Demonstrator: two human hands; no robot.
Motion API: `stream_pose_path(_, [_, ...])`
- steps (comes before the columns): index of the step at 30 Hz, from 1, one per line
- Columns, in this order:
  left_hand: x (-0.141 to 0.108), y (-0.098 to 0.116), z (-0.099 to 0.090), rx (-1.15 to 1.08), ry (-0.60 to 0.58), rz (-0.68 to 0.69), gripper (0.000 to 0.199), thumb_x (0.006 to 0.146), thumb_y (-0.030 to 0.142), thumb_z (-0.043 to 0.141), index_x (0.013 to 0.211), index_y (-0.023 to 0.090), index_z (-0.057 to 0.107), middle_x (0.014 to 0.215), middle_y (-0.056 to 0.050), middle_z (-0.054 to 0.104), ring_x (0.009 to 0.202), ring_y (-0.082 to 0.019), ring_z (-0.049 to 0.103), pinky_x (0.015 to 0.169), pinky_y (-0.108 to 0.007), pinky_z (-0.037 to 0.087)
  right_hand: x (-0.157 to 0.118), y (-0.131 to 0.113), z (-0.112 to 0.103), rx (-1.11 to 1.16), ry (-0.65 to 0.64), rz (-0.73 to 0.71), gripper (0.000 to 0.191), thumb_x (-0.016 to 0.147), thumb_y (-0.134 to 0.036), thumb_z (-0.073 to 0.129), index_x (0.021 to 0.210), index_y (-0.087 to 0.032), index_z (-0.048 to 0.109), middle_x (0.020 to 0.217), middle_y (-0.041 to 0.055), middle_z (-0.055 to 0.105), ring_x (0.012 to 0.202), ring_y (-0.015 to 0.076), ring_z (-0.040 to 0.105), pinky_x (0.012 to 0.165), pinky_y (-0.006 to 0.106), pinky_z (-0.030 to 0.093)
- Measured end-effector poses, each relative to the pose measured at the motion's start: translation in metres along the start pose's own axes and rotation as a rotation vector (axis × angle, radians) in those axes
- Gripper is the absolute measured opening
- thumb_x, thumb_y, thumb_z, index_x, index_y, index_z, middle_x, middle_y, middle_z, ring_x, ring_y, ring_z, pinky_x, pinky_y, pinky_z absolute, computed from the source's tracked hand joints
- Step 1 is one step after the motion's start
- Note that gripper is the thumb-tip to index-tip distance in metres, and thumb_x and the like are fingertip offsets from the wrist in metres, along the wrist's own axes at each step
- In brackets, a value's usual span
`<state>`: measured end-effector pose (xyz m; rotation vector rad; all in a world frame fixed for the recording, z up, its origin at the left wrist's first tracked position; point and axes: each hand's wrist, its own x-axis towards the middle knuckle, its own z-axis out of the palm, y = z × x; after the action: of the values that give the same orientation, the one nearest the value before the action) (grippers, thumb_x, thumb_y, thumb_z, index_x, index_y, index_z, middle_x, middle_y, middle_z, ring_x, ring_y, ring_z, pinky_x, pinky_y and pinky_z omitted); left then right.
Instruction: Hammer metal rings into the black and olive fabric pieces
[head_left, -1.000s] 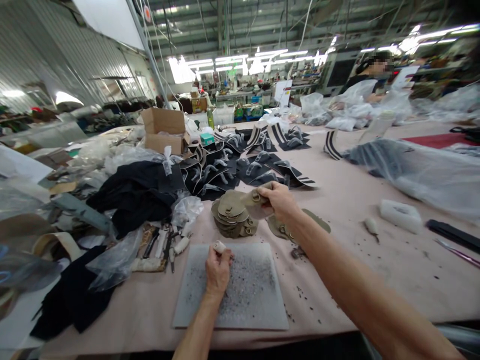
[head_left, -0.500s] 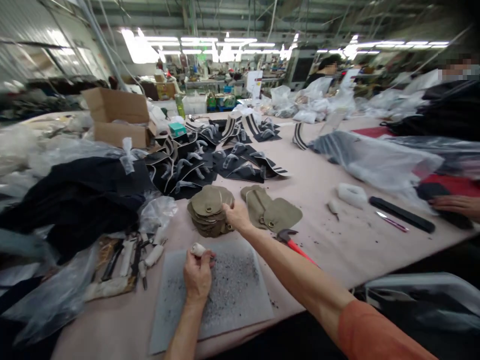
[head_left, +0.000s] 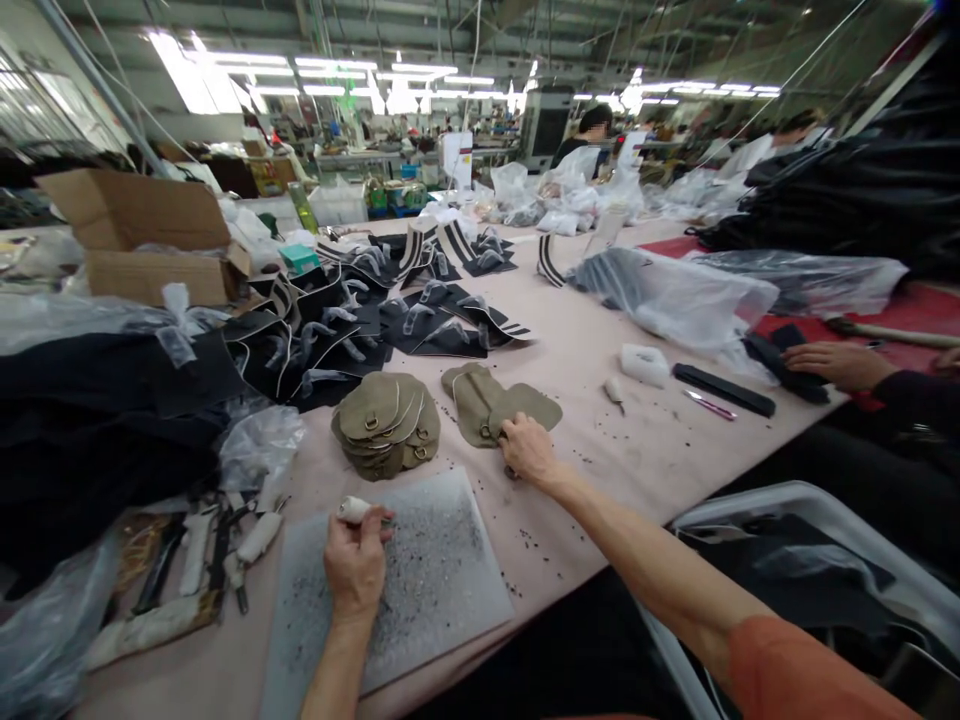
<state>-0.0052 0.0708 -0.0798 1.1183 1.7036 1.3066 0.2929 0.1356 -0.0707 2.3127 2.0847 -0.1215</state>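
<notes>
My left hand point(head_left: 354, 570) is closed round a small white-wrapped tool point(head_left: 352, 510), above a grey board point(head_left: 442, 560) strewn with dark specks. My right hand point(head_left: 529, 450) is at the lower edge of some flat olive fabric pieces point(head_left: 474, 405), fingers bent together. Something dark shows under its fingertips, too small to name. To the left of these pieces stands a stack of olive flaps point(head_left: 386, 425) with metal rings, untouched by either hand.
Black pieces with plastic-wrapped straps point(head_left: 435, 320) lie behind. Wrapped tools point(head_left: 199, 550) and dark cloth point(head_left: 97, 430) are at left. Rightward are a white-wrapped block point(head_left: 643, 365), black bar point(head_left: 724, 388), purple cutter point(head_left: 710, 405), another person's hand point(head_left: 840, 365) and a bin point(head_left: 799, 495).
My right hand has left the olive stack and moved right to the flat olive pieces. The red-handled hammer no longer shows. My left hand keeps the white-wrapped tool. The view has shifted right.
</notes>
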Motion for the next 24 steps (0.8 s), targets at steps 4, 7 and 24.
stream_pose_path(4, [0.000, -0.001, 0.000, 0.002, 0.004, 0.028, 0.040, 0.077, 0.055, 0.067, 0.089, 0.018, 0.056, 0.076, -0.007, 0.074, 0.062, -0.025, 0.073, 0.056, -0.036, 0.064, 0.002, -0.006, 0.001, 0.016, 0.015, -0.024, 0.024, 0.093, -0.013, 0.046, 0.102, -0.014, 0.067, 0.105, 0.0161, 0.065, 0.099, 0.0240, 0.063, 0.081, 0.032, 0.042])
stream_pose_path(7, [-0.001, -0.002, 0.001, 0.024, 0.003, 0.037, 0.039, 0.079, 0.054, 0.065, 0.090, 0.018, 0.056, 0.076, -0.007, 0.075, 0.057, -0.023, 0.072, 0.054, -0.035, 0.063, 0.004, -0.002, -0.005, 0.036, 0.035, 0.005, 0.024, 0.090, -0.010, 0.045, 0.099, -0.012, 0.067, 0.103, 0.0165, 0.066, 0.093, 0.0234, 0.065, 0.078, 0.032, 0.042])
stream_pose_path(24, [-0.006, -0.008, 0.005, -0.051, 0.004, 0.041, 0.034, 0.083, 0.049, 0.063, 0.091, 0.016, 0.055, 0.075, -0.006, 0.073, 0.061, -0.021, 0.073, 0.052, -0.029, 0.060, -0.109, -0.067, 0.009, 0.241, 0.334, -0.785, 0.021, 0.089, -0.005, 0.047, 0.092, -0.016, 0.065, 0.107, 0.0107, 0.066, 0.090, 0.0227, 0.049, 0.087, 0.037, 0.038])
